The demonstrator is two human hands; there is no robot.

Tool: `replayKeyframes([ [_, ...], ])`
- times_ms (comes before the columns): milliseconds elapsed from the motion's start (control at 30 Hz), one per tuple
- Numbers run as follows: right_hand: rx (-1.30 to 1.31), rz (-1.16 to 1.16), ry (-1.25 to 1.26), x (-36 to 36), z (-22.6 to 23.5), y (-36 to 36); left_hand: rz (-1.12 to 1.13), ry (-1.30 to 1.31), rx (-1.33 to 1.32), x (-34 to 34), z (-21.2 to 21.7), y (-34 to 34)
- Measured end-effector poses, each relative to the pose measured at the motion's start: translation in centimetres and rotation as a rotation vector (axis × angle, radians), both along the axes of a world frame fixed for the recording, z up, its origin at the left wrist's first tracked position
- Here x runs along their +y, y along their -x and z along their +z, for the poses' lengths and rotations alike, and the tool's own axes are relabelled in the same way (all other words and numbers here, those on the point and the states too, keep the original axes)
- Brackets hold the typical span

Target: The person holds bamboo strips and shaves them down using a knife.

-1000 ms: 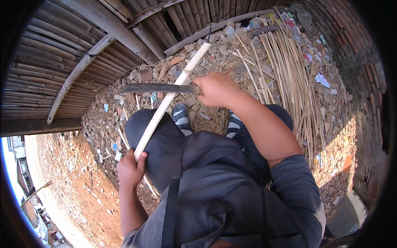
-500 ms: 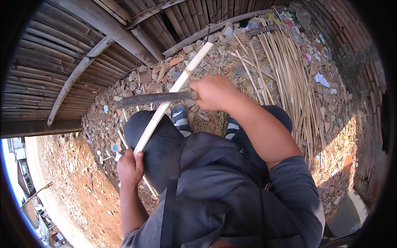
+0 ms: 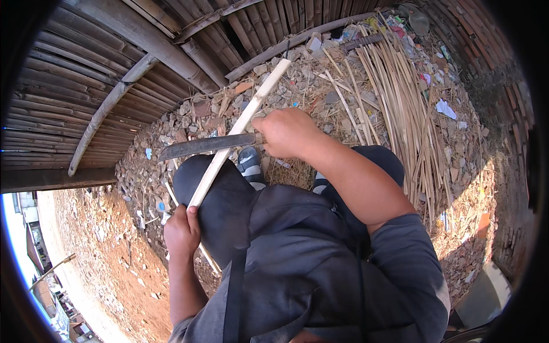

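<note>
Strip of pale wood [image 3: 248, 116] slanting forward-right from left hand [image 3: 182, 231], fingers pinching near end; right hand [image 3: 286, 132], fingers clenching long knife [image 3: 197, 148] crosswise at mid-strip.

Stony ground [image 3: 143, 183], pale strips [image 3: 402, 108], probably plastic litter [image 3: 445, 109]

Your left hand [image 3: 182, 230] is curled into a grip beside your left thigh [image 3: 223, 197], thumb [image 3: 193, 216] pointing forward, left forearm [image 3: 187, 286] nearly straight behind it. Your right hand [image 3: 290, 132] is clenched farther ahead, between your knees; your right forearm [image 3: 351, 174] angles inward from a bent elbow [image 3: 380, 218].
</note>
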State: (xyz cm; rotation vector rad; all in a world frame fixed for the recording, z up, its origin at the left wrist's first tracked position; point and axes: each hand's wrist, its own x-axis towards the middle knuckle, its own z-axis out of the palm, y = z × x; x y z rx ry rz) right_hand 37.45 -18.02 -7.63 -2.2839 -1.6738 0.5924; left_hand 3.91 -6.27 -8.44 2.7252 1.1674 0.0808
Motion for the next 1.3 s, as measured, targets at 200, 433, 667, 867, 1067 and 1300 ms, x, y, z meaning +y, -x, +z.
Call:
replayKeyframes([
  [200,0.028,-0.486,-0.117,-0.6,-4.7,-7.8,0.000,-0.027,-0.013,-0.1,0.4,-0.1],
  [433,0.038,-0.358,-0.088,-1.1,0.3,-2.8,-0.016,0.047,-0.054,-0.2,0.1,-0.5],
  [667,0.039,-0.132,-0.014,0.0,-3.0,-4.6,0.043,0.017,-0.012,-0.8,0.5,-0.6],
  [867,0.082,-0.216,0.000,-0.4,-1.4,-4.0,0.032,-0.066,-0.003,-0.6,0.2,-0.8],
  [1067,-0.034,-0.071,-0.034,-0.5,-1.6,-1.5,0.017,-0.038,-0.041,-0.7,0.4,-0.8],
  [1300,0.020,-0.269,-0.006,-0.3,-3.2,-5.0,0.030,-0.041,-0.022,-0.9,0.8,-1.4],
])
